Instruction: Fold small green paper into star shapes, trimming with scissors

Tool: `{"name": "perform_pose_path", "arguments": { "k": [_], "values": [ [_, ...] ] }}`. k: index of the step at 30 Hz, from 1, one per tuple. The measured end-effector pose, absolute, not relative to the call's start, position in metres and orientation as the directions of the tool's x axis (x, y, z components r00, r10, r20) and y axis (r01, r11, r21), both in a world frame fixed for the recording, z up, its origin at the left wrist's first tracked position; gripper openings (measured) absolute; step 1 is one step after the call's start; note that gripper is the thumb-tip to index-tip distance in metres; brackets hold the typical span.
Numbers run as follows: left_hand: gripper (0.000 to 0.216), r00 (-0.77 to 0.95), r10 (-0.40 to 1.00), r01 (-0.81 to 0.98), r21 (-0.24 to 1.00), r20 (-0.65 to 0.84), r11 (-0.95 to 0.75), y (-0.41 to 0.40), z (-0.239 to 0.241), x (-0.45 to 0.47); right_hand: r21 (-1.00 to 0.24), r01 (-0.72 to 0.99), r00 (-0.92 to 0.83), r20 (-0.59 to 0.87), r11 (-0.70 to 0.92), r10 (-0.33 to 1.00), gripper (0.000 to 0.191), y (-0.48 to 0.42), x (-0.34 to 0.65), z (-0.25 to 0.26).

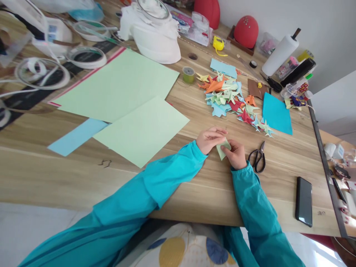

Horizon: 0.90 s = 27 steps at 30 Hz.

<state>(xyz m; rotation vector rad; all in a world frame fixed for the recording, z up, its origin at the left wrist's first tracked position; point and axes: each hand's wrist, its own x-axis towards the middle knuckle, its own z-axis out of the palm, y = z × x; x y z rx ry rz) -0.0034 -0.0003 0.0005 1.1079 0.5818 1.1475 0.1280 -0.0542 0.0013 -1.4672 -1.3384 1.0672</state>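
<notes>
Between my two hands, just above the table's front half, is a small folded piece of pale green paper [222, 149]. My left hand [211, 139] grips its upper left edge between thumb and fingers. On the other side, my right hand [235, 152] pinches the paper, thumb lying across its face. Black-handled scissors [259, 157] lie right of my right wrist, blades pointing away from me. Beyond my hands is a heap of folded paper shapes [222, 92] in orange, red, green, blue and yellow.
Large pale green sheets [144, 129] and a light blue strip [78, 136] lie at left. Bright blue paper [276, 113] is at right, a black phone [303, 201] nearer. A thread spool [188, 75], yellow tape measure [218, 43] and tape rolls [86, 57] sit farther back.
</notes>
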Motion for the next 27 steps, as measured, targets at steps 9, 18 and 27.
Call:
{"name": "perform_pose_path", "arguments": {
  "k": [9, 18, 27],
  "values": [
    [0.017, 0.301, 0.944, -0.35, 0.936, 0.135, -0.023, 0.0, 0.005, -0.003, -0.953, 0.3, 0.042, -0.02, -0.032, 0.999, 0.013, -0.055, 0.125, 0.002],
    [0.017, 0.403, 0.913, -0.39, 0.914, 0.06, 0.112, 0.001, 0.001, -0.004, -0.982, 0.12, 0.154, -0.124, -0.143, 0.98, 0.017, -0.053, 0.129, 0.003],
    [0.014, 0.414, 0.89, -0.255, 0.963, 0.189, -0.086, 0.001, -0.009, 0.003, -0.993, 0.015, 0.201, -0.108, -0.113, 0.974, 0.018, -0.053, 0.132, -0.001]
  ]
}}
